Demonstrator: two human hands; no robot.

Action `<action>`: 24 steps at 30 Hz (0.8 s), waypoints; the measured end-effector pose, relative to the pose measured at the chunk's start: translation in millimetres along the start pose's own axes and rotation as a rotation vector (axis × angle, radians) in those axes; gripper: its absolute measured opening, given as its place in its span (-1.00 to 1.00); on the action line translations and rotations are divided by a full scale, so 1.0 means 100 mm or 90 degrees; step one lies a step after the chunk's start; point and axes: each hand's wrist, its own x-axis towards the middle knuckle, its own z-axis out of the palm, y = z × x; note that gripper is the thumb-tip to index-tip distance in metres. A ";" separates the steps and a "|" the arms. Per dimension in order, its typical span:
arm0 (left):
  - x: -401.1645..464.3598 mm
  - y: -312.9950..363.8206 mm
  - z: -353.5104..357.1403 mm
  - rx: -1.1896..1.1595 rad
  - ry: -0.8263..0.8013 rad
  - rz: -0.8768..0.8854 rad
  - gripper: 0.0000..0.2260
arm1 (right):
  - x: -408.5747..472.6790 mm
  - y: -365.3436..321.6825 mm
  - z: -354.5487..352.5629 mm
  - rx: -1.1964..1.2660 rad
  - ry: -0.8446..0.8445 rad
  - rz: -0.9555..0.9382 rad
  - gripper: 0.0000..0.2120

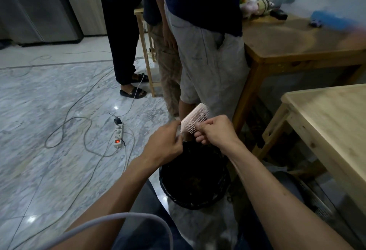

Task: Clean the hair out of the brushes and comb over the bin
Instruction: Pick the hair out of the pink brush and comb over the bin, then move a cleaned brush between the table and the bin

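We grip the pink plastic hairbrush [195, 118] by its handle in our left hand [165, 141]; our right hand [214, 130] pinches at its stiff bristles, above the round black-lined bin [195, 174].

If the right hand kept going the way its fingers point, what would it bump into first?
The right hand points left, toward the pink brush; its fingertips already sit at the bristles. Past the brush it would probably meet the left hand, though depth is hard to judge.
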 end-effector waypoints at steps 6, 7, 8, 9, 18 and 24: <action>0.02 -0.02 -0.11 0.035 0.029 -0.038 -0.72 | -0.05 -0.08 -0.26 -0.068 0.053 0.012 -0.81; 0.01 -0.03 -0.13 0.032 0.029 -0.035 -0.69 | -0.07 -0.09 -0.29 -0.072 0.044 0.013 -0.86; -0.01 -0.03 -0.14 0.021 0.028 -0.031 -0.64 | -0.10 -0.12 -0.31 -0.087 0.032 0.006 -0.88; -0.04 -0.02 -0.17 0.003 0.026 -0.030 -0.59 | -0.15 -0.16 -0.31 -0.103 0.022 0.001 -0.80; -0.14 0.39 -0.29 -0.221 0.047 0.055 -0.69 | -0.43 -0.56 -0.36 0.133 0.029 -0.039 -0.84; 0.02 0.85 -0.30 -0.240 0.032 0.102 -0.64 | -0.64 -0.74 -0.82 0.173 0.140 -0.071 -0.82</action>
